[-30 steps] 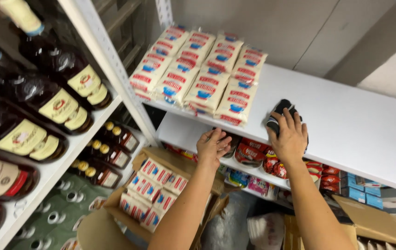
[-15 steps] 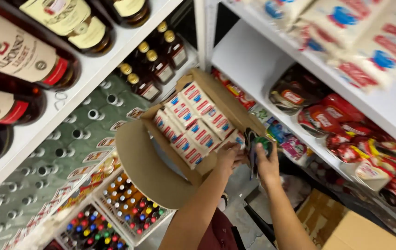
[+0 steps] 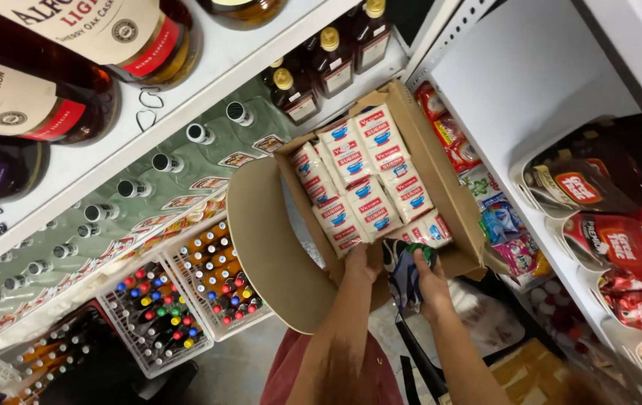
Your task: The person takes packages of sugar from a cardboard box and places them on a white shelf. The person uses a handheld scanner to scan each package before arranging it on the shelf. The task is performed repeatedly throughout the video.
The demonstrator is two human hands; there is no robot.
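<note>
Cardboard box (image 3: pixel 452 202) edge under your left hand (image 3: pixel 358 264), fingers curled on it; right hand (image 3: pixel 430 281) clamps the dark device (image 3: pixel 405 271) — steady both.

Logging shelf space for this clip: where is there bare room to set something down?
Bare white shelf board, above the red snack bags, is free. The open cardboard box is packed with white packets; both hands, left hand and right hand, crowd its near edge.

Person, head view: two bare forearms, sleeveless to frame edge; left hand (image 3: pixel 358 264) and right hand (image 3: pixel 432 283) ungloved, ringless; dusty-red cloth garment (image 3: pixel 302 367) at 6 o'clock.
</note>
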